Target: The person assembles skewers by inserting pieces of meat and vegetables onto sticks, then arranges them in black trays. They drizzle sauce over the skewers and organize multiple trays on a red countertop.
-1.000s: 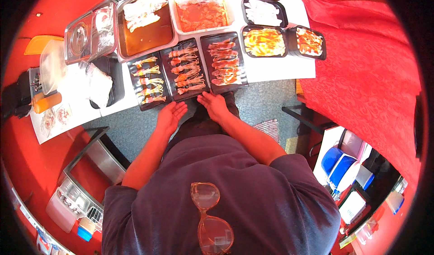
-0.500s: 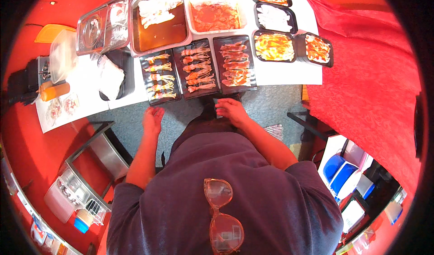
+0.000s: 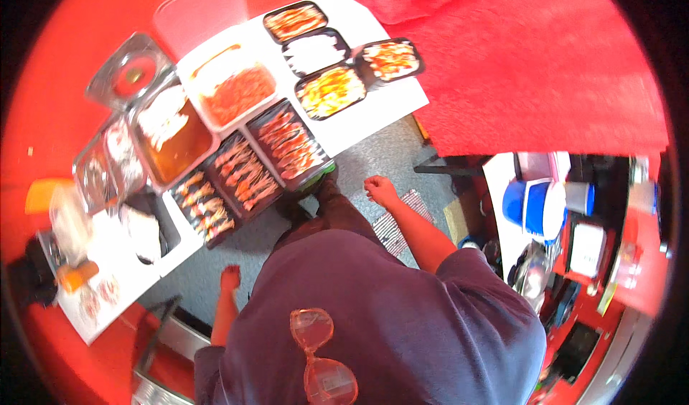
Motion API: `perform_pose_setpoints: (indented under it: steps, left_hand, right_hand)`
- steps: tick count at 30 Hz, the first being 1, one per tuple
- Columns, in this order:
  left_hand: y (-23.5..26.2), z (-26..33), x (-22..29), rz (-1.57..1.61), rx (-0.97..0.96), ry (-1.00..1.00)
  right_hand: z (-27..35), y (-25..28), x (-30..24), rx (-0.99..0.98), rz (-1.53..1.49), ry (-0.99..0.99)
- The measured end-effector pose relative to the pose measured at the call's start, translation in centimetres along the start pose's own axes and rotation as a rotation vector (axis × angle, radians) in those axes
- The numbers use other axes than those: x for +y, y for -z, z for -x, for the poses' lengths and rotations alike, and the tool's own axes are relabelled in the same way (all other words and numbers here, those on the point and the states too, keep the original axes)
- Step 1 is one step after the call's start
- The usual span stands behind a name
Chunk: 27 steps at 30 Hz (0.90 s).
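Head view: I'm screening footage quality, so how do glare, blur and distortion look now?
In the head view, glare washes out the left part of the white table; in that view, the bundled food looks smeared by blur; in that view, the table's front edge bows.

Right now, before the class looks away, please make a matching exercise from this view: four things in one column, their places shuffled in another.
Things
1. Eyeglasses
2. Orange bottle
3. Striped mat
4. Right hand

Places
A. On the floor
B. In mid-air, clear of the tabletop
C. On the dark shirt
D. At the white tabletop's left end

Pairs: 1-C, 2-D, 3-A, 4-B
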<state>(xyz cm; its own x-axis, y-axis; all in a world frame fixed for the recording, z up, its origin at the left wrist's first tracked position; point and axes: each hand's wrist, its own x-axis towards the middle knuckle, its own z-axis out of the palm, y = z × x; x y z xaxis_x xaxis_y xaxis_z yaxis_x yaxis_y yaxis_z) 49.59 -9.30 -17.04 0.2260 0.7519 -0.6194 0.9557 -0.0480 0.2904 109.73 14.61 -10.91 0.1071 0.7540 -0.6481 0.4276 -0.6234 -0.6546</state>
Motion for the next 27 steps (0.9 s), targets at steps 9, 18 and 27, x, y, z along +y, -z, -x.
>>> perform_pose_setpoints:
  steps: [9,18,27]
  left_hand:
    - [6.0,-4.0,2.2,0.344,-0.313,0.192]
    - [11.9,-9.8,7.3,0.303,-0.281,0.096]
    - [15.0,-5.3,7.1,0.205,-0.296,0.137]
  right_hand:
    - [5.3,6.0,10.1,0.293,0.355,-0.128]
    - [5.9,5.2,15.2,0.371,0.111,-0.123]
    - [9.6,5.1,25.2,0.395,0.035,-0.321]
